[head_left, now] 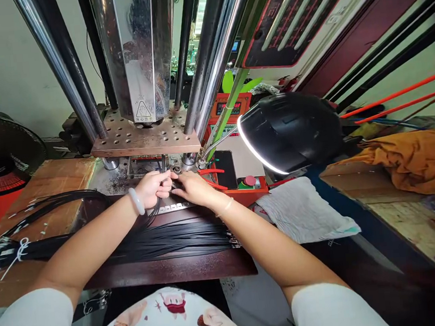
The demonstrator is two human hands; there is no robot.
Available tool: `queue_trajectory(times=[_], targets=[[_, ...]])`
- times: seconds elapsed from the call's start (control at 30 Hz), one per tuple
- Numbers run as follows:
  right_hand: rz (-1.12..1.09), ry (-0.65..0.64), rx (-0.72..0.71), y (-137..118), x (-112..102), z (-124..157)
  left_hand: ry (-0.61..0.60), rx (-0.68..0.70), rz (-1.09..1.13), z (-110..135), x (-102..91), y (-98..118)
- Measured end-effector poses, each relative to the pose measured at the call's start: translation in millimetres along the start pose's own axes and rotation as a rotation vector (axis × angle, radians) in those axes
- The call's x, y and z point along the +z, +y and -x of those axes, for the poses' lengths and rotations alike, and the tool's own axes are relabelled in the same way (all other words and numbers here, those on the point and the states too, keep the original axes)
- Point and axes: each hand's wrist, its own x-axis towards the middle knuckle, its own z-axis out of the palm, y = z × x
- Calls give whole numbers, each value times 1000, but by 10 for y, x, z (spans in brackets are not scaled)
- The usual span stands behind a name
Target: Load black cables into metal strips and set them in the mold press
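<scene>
My left hand point(155, 189), with a pale bangle at the wrist, is closed around a few thin black cables point(154, 212), whose lengths hang down below the fingers. Close beside it, my right hand point(194, 187) rests low at the front of the press bed, its thumb apart from the fingers; the tips are partly hidden. Under both hands runs a light metal strip fixture point(174, 207) with a row of slots. Across the dark bench in front lies a spread of black cables point(178, 239) with metal ends at the right.
Above the hands stands a press with a drilled copper-coloured plate point(146, 147) between steel columns. A black lamp point(294, 132) shines from the right. Red-handled pliers point(213, 179), a control box point(252, 183) and a grey cloth point(306, 211) lie right. A tied cable bundle point(19, 251) is left.
</scene>
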Motion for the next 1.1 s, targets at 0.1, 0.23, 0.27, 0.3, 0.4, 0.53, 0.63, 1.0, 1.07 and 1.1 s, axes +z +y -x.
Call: queue_trajectory(times=[0.1, 0.23, 0.27, 0.3, 0.4, 0.53, 0.63, 1.0, 1.07, 1.1], targets=[[120, -77, 2, -65, 23, -103, -9, -27, -4, 16, -8, -1], [135, 22, 43, -92, 51, -137, -11, -61, 14, -21, 15, 2], [96, 60, 59, -92, 50, -154, -16, -78, 13, -43, 28, 17], [47, 94, 75, -89, 42, -179, -21, -92, 10, -63, 43, 41], [-60, 175, 99, -80, -40, -278, -32, -75, 1, -44, 93, 146], [-111, 334, 179, -130, -182, -291, -50, 53, -32, 244, 142, 174], [-318, 351, 260, -262, -201, -116, -102, 186, -85, 519, 106, -22], [-1654, 250, 325, -1044, -60, 303, -139, 235, 20, 686, -20, -781], [-1710, 240, 334, -1024, -31, 325, -151, 217, 38, 685, -16, -824], [-1721, 239, 331, -1012, -19, 341, -150, 209, 41, 686, -19, -840]])
